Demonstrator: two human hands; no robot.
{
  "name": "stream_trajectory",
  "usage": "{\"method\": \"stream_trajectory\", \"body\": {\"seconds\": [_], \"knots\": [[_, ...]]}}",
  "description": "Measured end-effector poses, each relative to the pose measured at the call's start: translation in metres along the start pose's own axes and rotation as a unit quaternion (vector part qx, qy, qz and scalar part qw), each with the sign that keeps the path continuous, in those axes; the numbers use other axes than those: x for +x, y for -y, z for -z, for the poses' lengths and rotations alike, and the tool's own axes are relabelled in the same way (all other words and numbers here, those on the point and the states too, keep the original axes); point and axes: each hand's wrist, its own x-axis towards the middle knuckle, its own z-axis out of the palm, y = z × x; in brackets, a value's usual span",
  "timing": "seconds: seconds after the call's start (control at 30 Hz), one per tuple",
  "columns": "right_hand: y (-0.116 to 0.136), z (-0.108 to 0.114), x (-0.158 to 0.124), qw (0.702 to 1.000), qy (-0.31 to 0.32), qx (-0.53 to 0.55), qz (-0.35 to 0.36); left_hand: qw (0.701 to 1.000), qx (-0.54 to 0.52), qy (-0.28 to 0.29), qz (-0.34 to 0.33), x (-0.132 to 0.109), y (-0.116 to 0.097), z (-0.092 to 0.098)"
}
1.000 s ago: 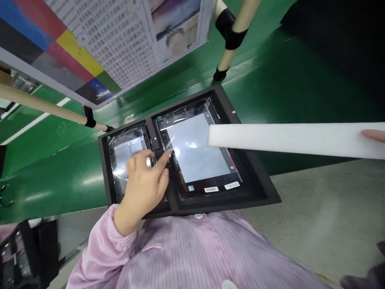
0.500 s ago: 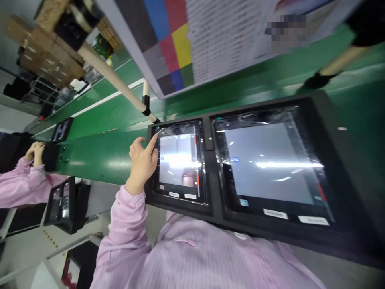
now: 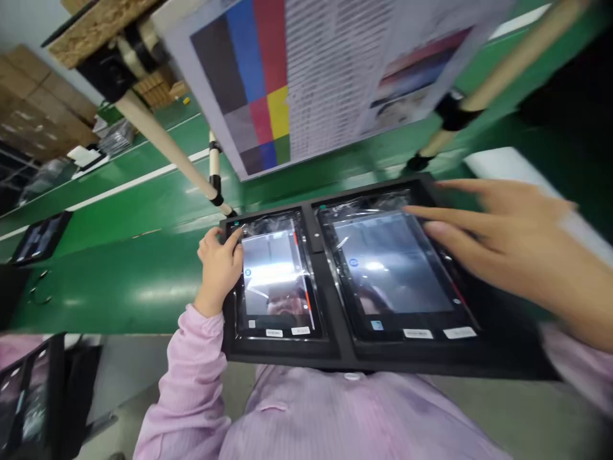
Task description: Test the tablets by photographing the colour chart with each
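Right hand [image 3: 502,239], out of view 0.5 s ago, now over right tablet [image 3: 397,271], right of centre; fingers spread, empty, contact unclear. Left hand [image 3: 220,268] at left tablet [image 3: 271,255], mid-frame: fingers parted, gripping nothing. White strip [image 3: 505,163] beyond, upper right.

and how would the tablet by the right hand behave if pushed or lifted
The tablet likely lifts stiffly, being a flat slab. Its glossy, wrinkled clear film may make it slippery. Pushed sideways, it would probably meet the black frame around it.
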Motion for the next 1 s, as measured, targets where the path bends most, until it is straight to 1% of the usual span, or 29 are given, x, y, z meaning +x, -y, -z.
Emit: {"method": "stream_trajectory", "body": {"seconds": [0.07,0.1,0.17,0.27,0.33,0.43,0.5,0.57,0.67,0.77,0.87,0.93,1.0], "knots": [[0.013,-0.004,0.016,0.998,0.041,0.019,0.039,1.0,-0.012,-0.014,0.009,0.002,0.004,-0.002],[0.021,-0.009,0.027,0.996,0.073,0.024,0.05,1.0,-0.015,-0.014,0.01,0.003,0.006,-0.003],[0.037,-0.021,0.045,0.993,0.101,0.016,0.063,1.0,-0.013,-0.004,0.005,0.008,0.008,-0.004],[0.052,-0.032,0.06,0.991,0.113,-0.001,0.065,1.0,0.003,0.019,-0.003,0.017,0.011,-0.004],[0.053,-0.027,0.059,0.993,0.099,0.009,0.055,0.999,0.007,0.033,-0.006,0.024,0.012,-0.003],[0.043,-0.007,0.041,0.998,0.038,0.046,0.01,0.999,-0.004,0.052,-0.002,0.038,0.012,-0.002],[0.03,0.006,0.02,0.998,-0.001,0.061,-0.032,0.998,-0.013,0.067,0.01,0.047,0.013,-0.001],[0.013,0.014,-0.007,0.994,-0.01,0.069,-0.082,0.996,-0.012,0.082,0.024,0.054,0.012,0.0],[-0.01,0.01,-0.051,0.977,0.01,0.114,-0.181,0.996,0.012,0.087,0.022,0.061,0.009,0.0],[-0.015,-0.001,-0.083,0.954,0.018,0.165,-0.248,0.996,0.027,0.088,-0.001,0.061,0.005,0.0],[-0.007,-0.01,-0.094,0.95,0.036,0.175,-0.257,0.995,0.018,0.097,-0.009,0.06,0.001,-0.001],[0.0,-0.013,-0.094,0.955,0.057,0.164,-0.242,0.995,0.01,0.097,-0.005,0.062,-0.002,-0.003],[0.002,-0.015,-0.091,0.959,0.065,0.153,-0.229,0.995,0.003,0.095,0.002,0.066,-0.006,-0.005]]}}
